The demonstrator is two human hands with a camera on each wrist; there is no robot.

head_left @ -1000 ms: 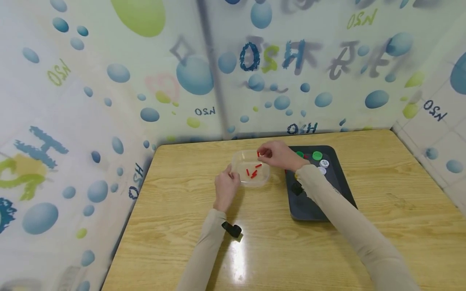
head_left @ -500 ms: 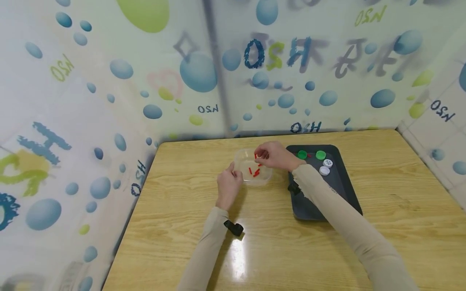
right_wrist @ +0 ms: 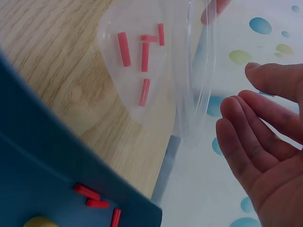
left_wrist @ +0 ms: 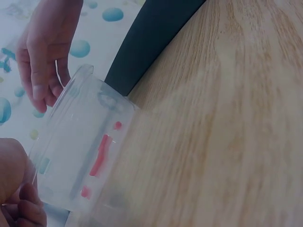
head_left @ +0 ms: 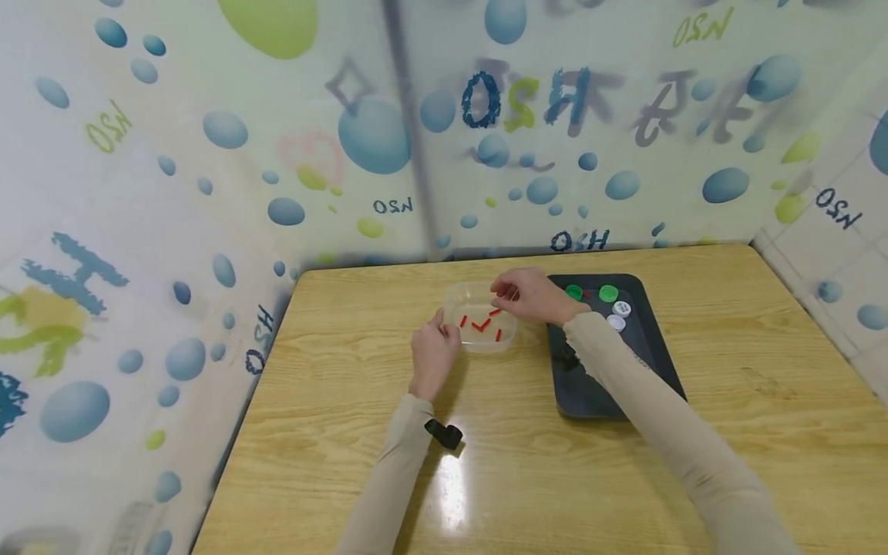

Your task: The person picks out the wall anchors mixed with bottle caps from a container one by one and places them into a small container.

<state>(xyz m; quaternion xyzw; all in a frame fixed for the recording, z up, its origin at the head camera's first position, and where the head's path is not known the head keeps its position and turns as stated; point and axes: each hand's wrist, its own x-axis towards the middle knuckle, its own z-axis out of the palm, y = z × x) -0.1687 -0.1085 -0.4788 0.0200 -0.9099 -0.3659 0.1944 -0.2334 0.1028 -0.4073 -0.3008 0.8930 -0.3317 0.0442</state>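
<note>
A clear plastic tub (head_left: 486, 347) stands on the wooden table with several short red sticks (right_wrist: 145, 56) on its bottom. My left hand (head_left: 434, 358) grips the tub's near left rim, thumb on top and fingers curled below. Over the tub's right side hovers my right hand (head_left: 530, 297). In the right wrist view its thumb and fingertips are apart with nothing between them. The dark tray (head_left: 579, 397) lies just right of the tub, partly covered by my right forearm.
On the tray are two green caps (head_left: 608, 293), two white caps (head_left: 617, 324), more red sticks (right_wrist: 87, 191) and a yellow round piece (right_wrist: 40, 222). A patterned wall sheet (head_left: 375, 231) rises behind the table's back edge.
My right hand has let go of a red stick, which dropped into the tub. The sticks inside lie differently now. The left hand keeps its place on the rim.
</note>
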